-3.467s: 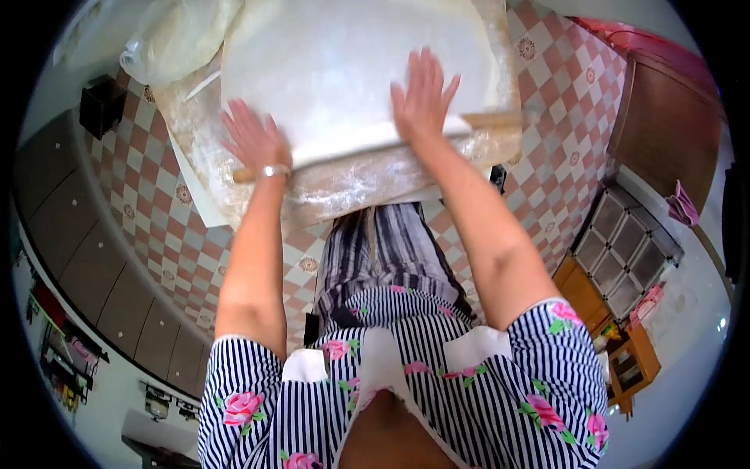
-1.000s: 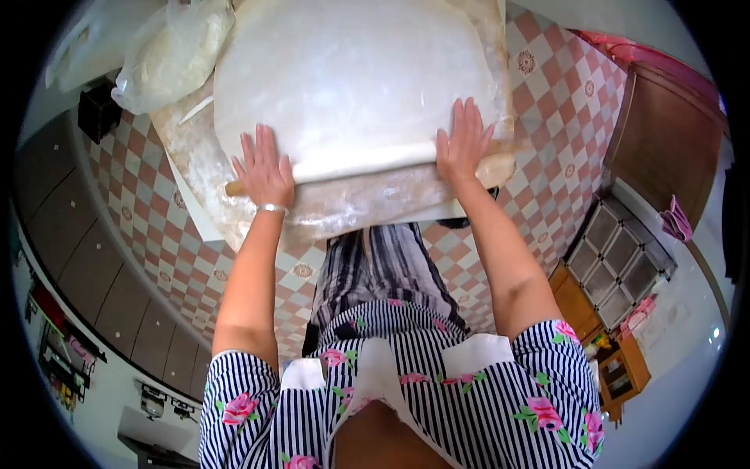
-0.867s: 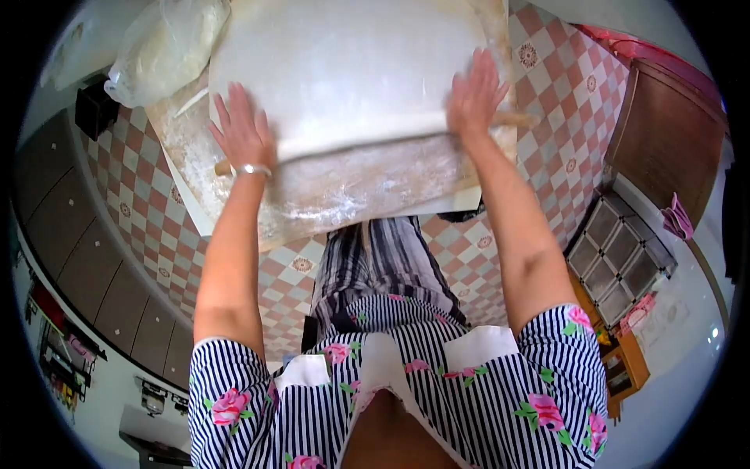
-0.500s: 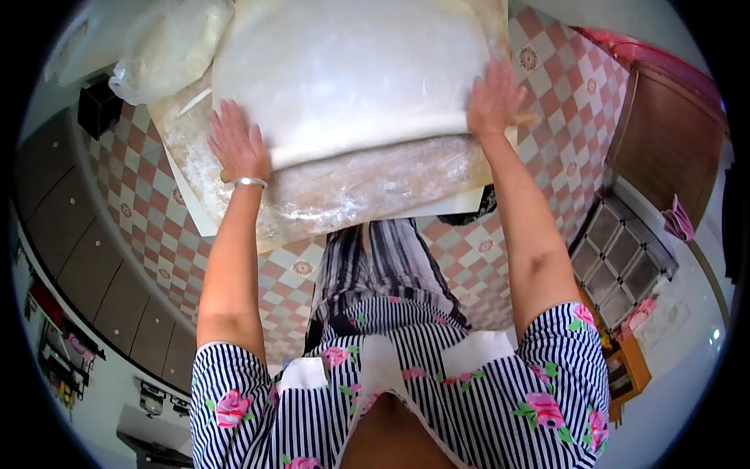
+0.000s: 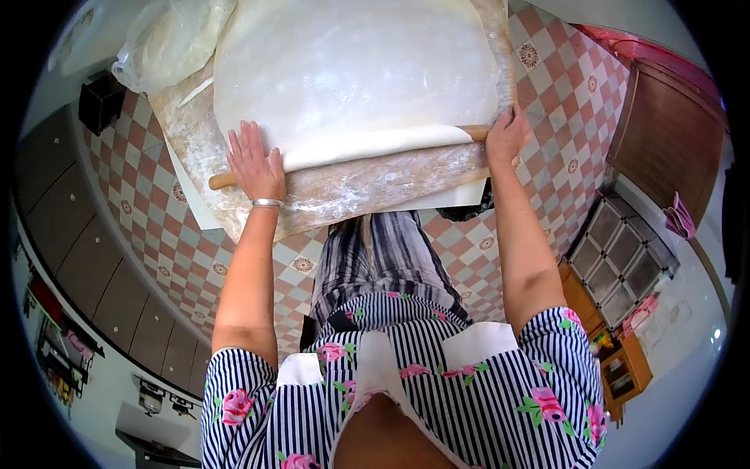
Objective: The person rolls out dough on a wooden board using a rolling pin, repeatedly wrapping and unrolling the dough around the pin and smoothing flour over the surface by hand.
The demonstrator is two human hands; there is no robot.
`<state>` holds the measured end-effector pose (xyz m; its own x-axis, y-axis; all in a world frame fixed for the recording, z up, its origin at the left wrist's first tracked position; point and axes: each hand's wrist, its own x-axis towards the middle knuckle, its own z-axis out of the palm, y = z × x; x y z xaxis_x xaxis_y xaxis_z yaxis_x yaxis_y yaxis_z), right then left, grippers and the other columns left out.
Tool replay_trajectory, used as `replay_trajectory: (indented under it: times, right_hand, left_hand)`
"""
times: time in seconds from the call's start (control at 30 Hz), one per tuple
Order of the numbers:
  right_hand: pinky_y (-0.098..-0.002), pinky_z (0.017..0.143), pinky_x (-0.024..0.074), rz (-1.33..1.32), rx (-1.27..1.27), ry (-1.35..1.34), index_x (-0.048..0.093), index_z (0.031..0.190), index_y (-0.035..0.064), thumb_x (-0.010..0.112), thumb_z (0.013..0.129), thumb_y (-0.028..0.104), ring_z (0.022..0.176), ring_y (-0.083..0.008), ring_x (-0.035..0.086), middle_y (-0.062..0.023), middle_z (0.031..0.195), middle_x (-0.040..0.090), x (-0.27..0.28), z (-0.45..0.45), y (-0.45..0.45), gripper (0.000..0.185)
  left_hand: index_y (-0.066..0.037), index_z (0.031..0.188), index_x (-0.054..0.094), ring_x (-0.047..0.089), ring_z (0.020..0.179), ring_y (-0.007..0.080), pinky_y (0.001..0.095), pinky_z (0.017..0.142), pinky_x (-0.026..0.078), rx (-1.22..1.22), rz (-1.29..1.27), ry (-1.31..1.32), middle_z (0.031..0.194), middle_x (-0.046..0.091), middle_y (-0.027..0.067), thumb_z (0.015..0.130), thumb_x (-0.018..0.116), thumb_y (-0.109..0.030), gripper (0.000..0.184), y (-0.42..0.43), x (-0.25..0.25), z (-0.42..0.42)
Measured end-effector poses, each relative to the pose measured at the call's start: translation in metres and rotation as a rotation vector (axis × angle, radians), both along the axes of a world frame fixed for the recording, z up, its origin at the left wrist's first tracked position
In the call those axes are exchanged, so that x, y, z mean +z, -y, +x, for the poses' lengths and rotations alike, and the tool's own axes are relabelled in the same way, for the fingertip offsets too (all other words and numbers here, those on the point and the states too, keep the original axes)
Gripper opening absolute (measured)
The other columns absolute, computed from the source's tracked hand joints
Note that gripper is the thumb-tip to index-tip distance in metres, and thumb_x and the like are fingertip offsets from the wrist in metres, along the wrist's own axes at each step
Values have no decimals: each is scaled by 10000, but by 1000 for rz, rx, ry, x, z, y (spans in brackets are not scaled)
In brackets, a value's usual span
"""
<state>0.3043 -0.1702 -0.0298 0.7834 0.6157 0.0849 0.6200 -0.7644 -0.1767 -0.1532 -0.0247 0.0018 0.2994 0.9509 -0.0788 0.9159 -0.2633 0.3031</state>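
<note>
A wide, thin sheet of white dough [image 5: 359, 70] lies on a floured board [image 5: 351, 195]. Its near edge is wrapped round a long wooden rolling pin [image 5: 223, 181], whose bare ends stick out on both sides. My left hand [image 5: 259, 166] lies flat with fingers apart over the pin near its left end. At the right end my right hand [image 5: 507, 139] is curled round the pin, past the edge of the dough. A silvery bracelet is on my left wrist.
At the board's back left sits a clear plastic bag [image 5: 176, 47] with pale contents, and a thin white stick [image 5: 195, 91] lies beside the dough. A black box [image 5: 101, 103] stands left of the board. A black bag [image 5: 469, 205] shows below the board's right edge.
My right hand has slid outward along the pin to its right end, and its fingers have closed. My left hand has moved slightly right and toward me, baring the pin's left end.
</note>
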Motion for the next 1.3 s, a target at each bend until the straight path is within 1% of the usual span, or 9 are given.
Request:
replay_trajectory:
  times: [0.1,0.17,0.27,0.43,0.53,0.67,0.8,0.9,1.3]
  right_hand:
    - [-480,1053,338,-28,305,145,575,1262,36,637,834,291,1231,-347,496,-164,1313,565,36,-40,-22,502]
    - [-474,1067,335,175,693,-405,568,1279,52,668,809,326,1259,-329,485,-159,1364,537,48,-83,-36,553]
    - [-416,1008,414,72,1212,-561,588,1266,151,781,714,279,1181,-283,538,-86,1294,593,55,-142,-56,598]
    - [-439,1030,395,-130,1075,-499,534,1334,177,744,754,284,1239,-265,498,-57,1367,531,27,-167,-13,627]
    - [-511,1077,331,-152,874,-389,459,1412,178,721,773,303,1346,-274,398,-62,1472,430,60,-199,14,701]
    - [-620,1155,80,-218,663,-261,295,1528,136,556,909,450,1489,-336,136,-146,1612,173,49,-207,-64,742]
    - [-558,1180,65,-17,509,-220,331,1502,88,509,936,415,1477,-311,175,-170,1589,224,42,-197,-158,677]
    - [-583,1169,58,-204,464,-263,342,1503,117,495,927,372,1471,-302,200,-142,1591,239,35,-230,-95,649]
    - [-633,1147,38,-147,538,-292,285,1523,132,534,925,414,1473,-350,157,-173,1589,203,43,-138,-93,707]
  left_hand:
    - [-158,1475,402,251,1463,317,549,1162,169,-201,-16,78,1569,330,69,835,624,-379,712,3,-1,7]
    - [-176,1447,441,320,1427,302,517,1141,236,-441,-47,153,1526,394,68,797,674,-397,724,9,7,28]
    - [-190,1355,545,539,1212,265,416,984,448,-720,-70,255,1353,558,56,772,685,-254,602,18,1,58]
    - [-157,1218,641,641,916,263,341,722,540,-547,-23,312,1065,672,54,732,654,-49,497,48,2,58]
    - [-139,1306,594,563,1180,275,447,958,458,-426,-22,141,1316,599,48,821,666,-210,496,90,11,61]
    - [-145,1551,223,107,1501,311,564,1180,123,-233,-289,-197,1629,158,54,983,410,-394,648,33,24,108]
    - [-97,1543,233,118,1498,314,560,1181,105,13,57,-36,1626,163,79,994,388,-375,635,-43,11,150]
    - [-193,1531,310,156,1495,275,581,1171,101,-18,-250,-148,1610,238,4,991,358,-373,571,27,-1,133]
    - [-200,1547,255,110,1504,276,576,1183,62,-151,-38,-188,1619,206,-2,982,352,-313,584,-30,10,113]
